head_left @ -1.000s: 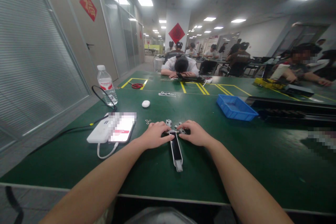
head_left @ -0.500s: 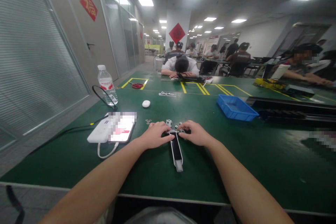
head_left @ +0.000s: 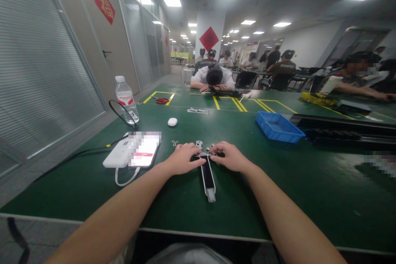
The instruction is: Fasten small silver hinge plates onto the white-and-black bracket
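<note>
A long black part with a silver frame (head_left: 208, 177) lies on the green table (head_left: 278, 185), pointing toward me. My left hand (head_left: 182, 159) and my right hand (head_left: 230, 156) rest at its far end, fingers curled and pinched together on the end of the part from either side. What the fingertips grip there is too small to make out. A small grey block (head_left: 199, 144) and a few tiny washers (head_left: 175, 142) lie just beyond my hands.
A phone on a white power bank (head_left: 136, 152) lies to the left, with a water bottle (head_left: 126, 100) and a white puck (head_left: 172, 121) behind. A blue tray (head_left: 278, 127) stands at the right. A person (head_left: 213, 79) leans head-down on the far table; others sit beyond.
</note>
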{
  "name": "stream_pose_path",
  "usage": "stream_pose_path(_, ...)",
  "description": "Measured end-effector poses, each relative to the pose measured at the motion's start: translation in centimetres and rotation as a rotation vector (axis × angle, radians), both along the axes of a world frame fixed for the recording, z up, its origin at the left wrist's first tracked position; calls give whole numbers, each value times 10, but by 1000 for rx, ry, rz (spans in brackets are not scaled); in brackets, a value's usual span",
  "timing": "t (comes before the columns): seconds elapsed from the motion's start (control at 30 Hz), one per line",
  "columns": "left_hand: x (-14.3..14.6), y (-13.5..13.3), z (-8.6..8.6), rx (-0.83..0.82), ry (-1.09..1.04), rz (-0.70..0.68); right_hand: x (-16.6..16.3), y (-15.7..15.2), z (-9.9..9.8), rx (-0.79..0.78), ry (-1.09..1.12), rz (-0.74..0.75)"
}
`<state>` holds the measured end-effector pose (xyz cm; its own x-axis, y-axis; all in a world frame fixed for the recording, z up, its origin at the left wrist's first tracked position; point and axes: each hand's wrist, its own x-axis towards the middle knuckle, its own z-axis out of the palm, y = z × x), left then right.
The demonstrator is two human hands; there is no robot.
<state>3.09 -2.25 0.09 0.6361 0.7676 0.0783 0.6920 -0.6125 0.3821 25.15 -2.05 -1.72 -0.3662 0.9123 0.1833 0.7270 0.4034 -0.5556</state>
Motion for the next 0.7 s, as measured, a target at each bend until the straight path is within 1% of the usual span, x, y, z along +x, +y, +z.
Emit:
stream_pose_path(0.3, -1, 2, -3, 20, -1, -9, -2, -2, 4, -11, 64, 54)
stream_pose_path(0.4, -1, 2, -3, 18, -8, -13, 0, -2, 6, -21, 59, 42)
stream_pose_path(0.57, -1, 2, -3, 14, -8, -12, 5, -2, 7, -54, 23, -23)
stream_pose_path(0.7, -1, 0, 0, 2, 3, -10, 7, 0, 5, -82, -37, -28)
